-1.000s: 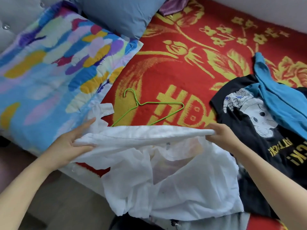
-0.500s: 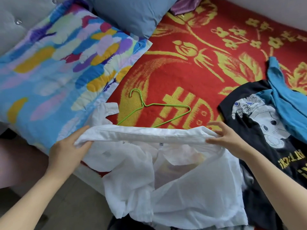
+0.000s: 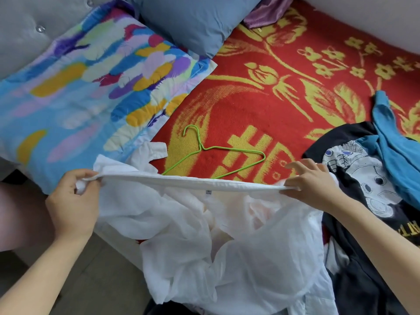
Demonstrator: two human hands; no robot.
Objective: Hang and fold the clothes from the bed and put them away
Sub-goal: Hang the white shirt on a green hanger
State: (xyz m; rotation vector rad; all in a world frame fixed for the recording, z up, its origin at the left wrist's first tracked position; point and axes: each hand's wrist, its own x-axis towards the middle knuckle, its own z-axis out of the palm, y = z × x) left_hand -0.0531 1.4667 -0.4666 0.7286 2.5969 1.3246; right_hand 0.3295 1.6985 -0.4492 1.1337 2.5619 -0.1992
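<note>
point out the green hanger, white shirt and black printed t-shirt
green wire hanger (image 3: pixel 201 147): head view, neck below the hook
white shirt (image 3: pixel 261 258): head view, hanging body fabric
black printed t-shirt (image 3: pixel 368 276): head view, dark fabric below the print

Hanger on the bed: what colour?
Green: the hanger shows best in the head view.

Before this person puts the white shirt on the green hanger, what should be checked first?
1. The left hand grips one collar end of the white shirt: ok.
2. The right hand pinches the other collar end: ok.
3. Collar stretched straight between the hands: ok.
4. The green hanger lies close by on the red blanket: ok.
5. A hand free to lift the hanger: not ok, both hold the shirt.
6. Shirt buttons undone: cannot tell.
</note>
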